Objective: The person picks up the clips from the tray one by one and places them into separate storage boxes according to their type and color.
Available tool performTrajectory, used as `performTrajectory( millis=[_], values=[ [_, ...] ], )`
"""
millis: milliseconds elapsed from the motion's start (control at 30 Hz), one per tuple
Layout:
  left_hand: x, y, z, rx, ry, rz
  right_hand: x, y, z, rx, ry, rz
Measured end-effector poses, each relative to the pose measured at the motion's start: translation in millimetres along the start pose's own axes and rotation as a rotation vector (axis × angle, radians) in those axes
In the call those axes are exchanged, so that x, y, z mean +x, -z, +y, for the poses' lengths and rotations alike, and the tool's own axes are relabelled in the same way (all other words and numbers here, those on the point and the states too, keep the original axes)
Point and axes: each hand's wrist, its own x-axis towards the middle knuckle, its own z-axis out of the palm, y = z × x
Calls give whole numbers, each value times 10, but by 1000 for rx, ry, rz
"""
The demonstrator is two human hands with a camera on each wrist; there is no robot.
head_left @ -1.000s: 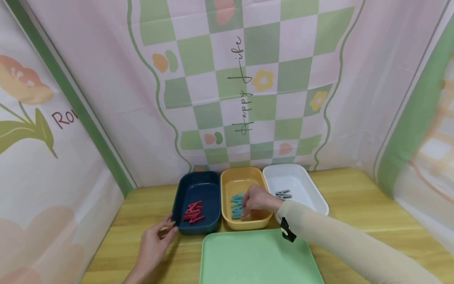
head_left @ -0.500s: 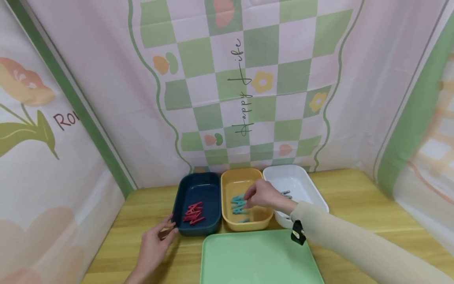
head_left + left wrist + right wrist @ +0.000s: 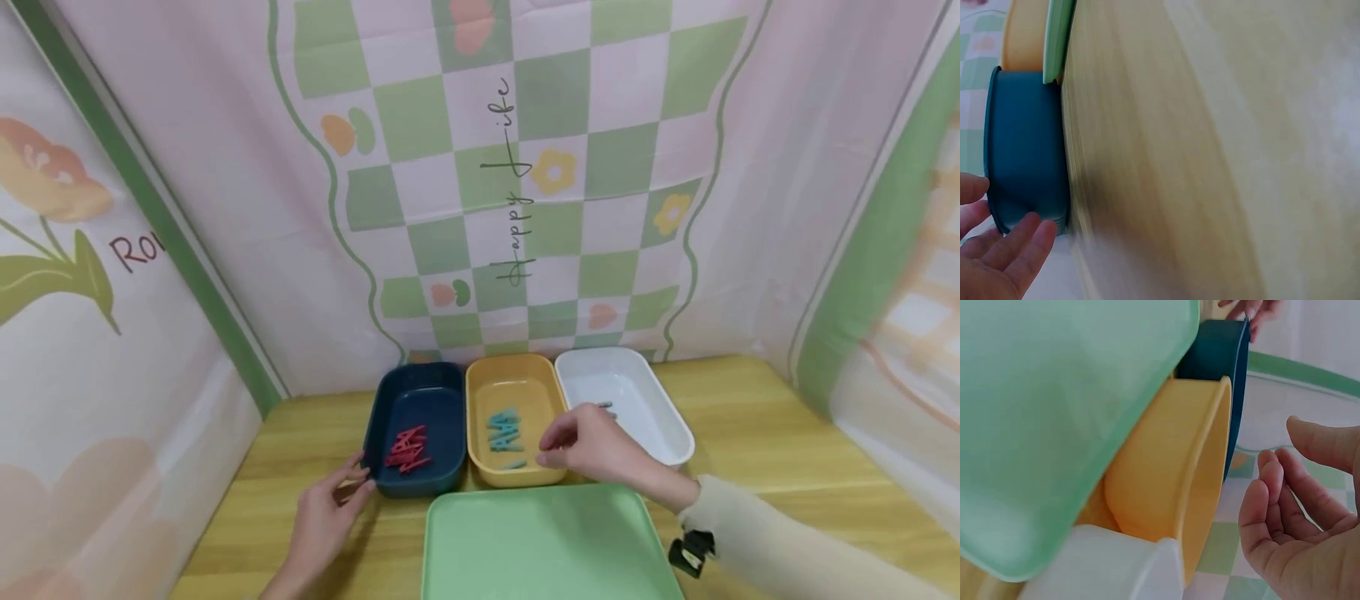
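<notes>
Red clothespins (image 3: 407, 450) lie bunched in the dark blue box (image 3: 423, 379). My left hand (image 3: 330, 508) touches that box's near left corner; in the left wrist view its fingers (image 3: 1019, 247) lie fairly straight against the wall. Teal clothespins (image 3: 504, 431) lie in the yellow box (image 3: 517, 367), with a single teal one (image 3: 513, 465) apart from them near the front. My right hand (image 3: 600, 446) hovers over the yellow box's right edge and the white box (image 3: 637, 375). Nothing shows between its loosely bent fingers and thumb in the right wrist view. The hand hides most of the grey clothespins (image 3: 606, 408).
A light green tray (image 3: 547, 542) lies in front of the boxes on the wooden table (image 3: 772, 442). The three boxes stand side by side against a patterned cloth (image 3: 555, 275) at the back. Cloth walls close in both sides.
My right hand has drawn back to the right and towards me, away from the teal clothespins. One teal clothespin has come into sight at the yellow box's front. My left hand stays put.
</notes>
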Motion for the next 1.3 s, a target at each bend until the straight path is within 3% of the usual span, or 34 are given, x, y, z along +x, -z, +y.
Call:
performTrajectory(
  millis=[433,933,1033,1133,1300],
  values=[
    [3,8,23,-20,-27,4,-609,-121,48,16,60,-35],
    [-22,-14,17,27,-24,28,-822,-178,178,99,52,-8],
    [-49,-19,37,4,-39,74,-831,-166,189,101,52,13],
    [-68,-19,68,13,-112,165,-827,-138,181,88,55,30],
    [-75,4,168,173,-242,349,-807,-78,142,49,96,54]
  ],
)
